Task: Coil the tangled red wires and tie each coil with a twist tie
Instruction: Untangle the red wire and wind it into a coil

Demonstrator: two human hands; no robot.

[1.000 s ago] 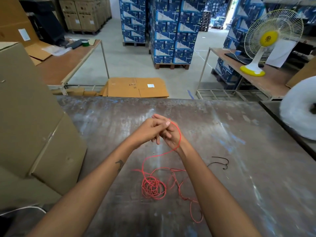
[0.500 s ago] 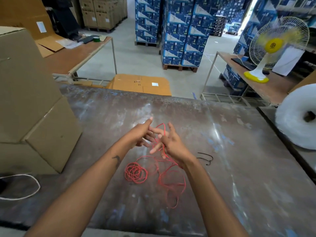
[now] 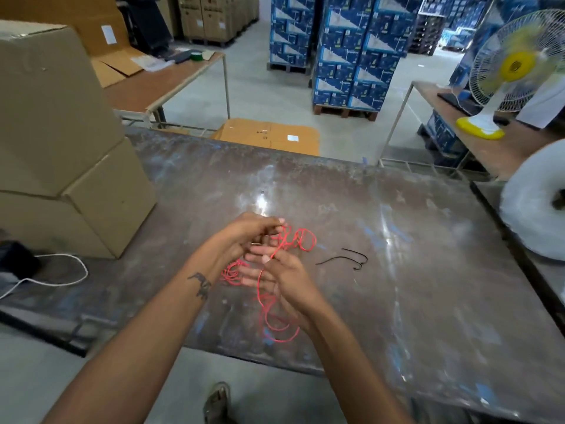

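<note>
Thin red wire (image 3: 301, 240) lies in loose glossy loops on the scuffed, grey-brown metal tabletop (image 3: 397, 270), part of it lifted between both hands. The left hand (image 3: 244, 237) curls its fingers round a strand near the upper loops. The right hand (image 3: 281, 280) pinches the wire between thumb and forefinger, its other fingers spread apart. A small tighter coil (image 3: 232, 272) lies just under the hands. Black twist ties (image 3: 351, 260) lie curved, near on the right.
</note>
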